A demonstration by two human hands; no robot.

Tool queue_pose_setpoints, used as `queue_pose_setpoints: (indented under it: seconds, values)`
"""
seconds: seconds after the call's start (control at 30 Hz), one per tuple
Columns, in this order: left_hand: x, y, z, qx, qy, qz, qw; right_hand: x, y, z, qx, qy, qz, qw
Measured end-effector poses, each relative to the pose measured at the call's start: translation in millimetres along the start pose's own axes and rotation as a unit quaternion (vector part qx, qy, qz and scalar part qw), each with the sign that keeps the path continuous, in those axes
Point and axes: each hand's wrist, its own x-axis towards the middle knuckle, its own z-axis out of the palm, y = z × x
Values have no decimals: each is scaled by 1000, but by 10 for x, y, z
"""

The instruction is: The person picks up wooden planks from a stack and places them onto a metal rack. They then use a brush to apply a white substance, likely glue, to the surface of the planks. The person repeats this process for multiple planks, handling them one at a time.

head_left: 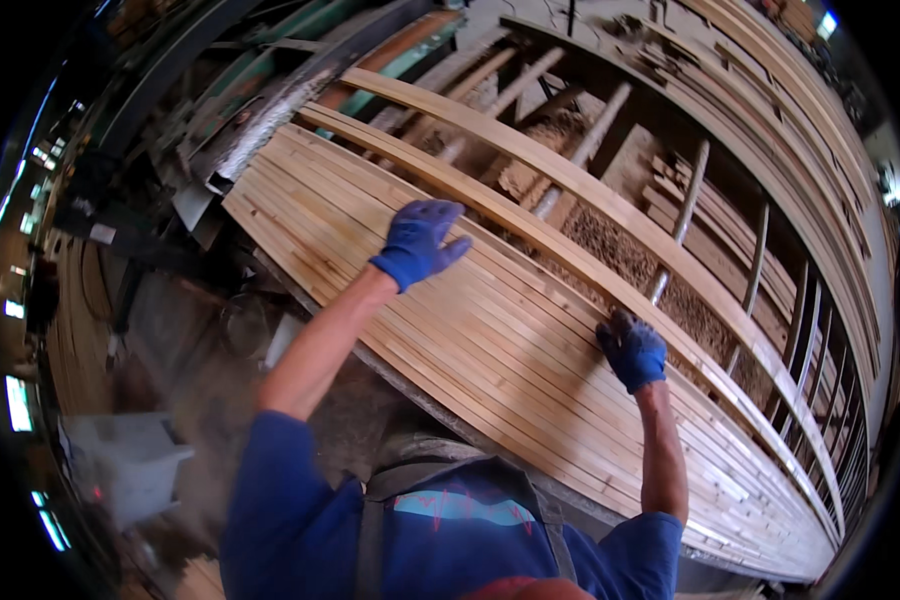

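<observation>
A wide row of long, pale wooden boards [450, 330] lies edge to edge in front of me, running from upper left to lower right. My left hand [420, 243], in a blue work glove, is over the far part of the row, fingers stretched out and thumb apart. Farther right, my right hand [632, 350], gloved in blue with dark fingers, touches the row's far edge, its fingers spread and slightly bent. Just beyond both hands runs a single narrow board [530, 228], separated from the row by a gap. Another loose board [570, 178] lies past it.
Metal rollers [595, 130] cross the frame beneath the loose boards, with wood chips [610, 245] below. More long boards [770, 110] are stacked at the far right. Green and dark machinery [300, 50] stands at upper left. A pale bin [125, 465] sits at lower left.
</observation>
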Motion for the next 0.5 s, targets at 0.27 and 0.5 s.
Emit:
queue_pose_setpoints:
  seconds: [0.27, 0.5]
  values:
    - [-457, 280, 86, -16, -28, 22, 999, 58, 276, 313, -36, 25, 24, 999]
    - [-1782, 237, -500, -47, 84, -130, 987, 187, 213, 430, -42, -1, 44, 998]
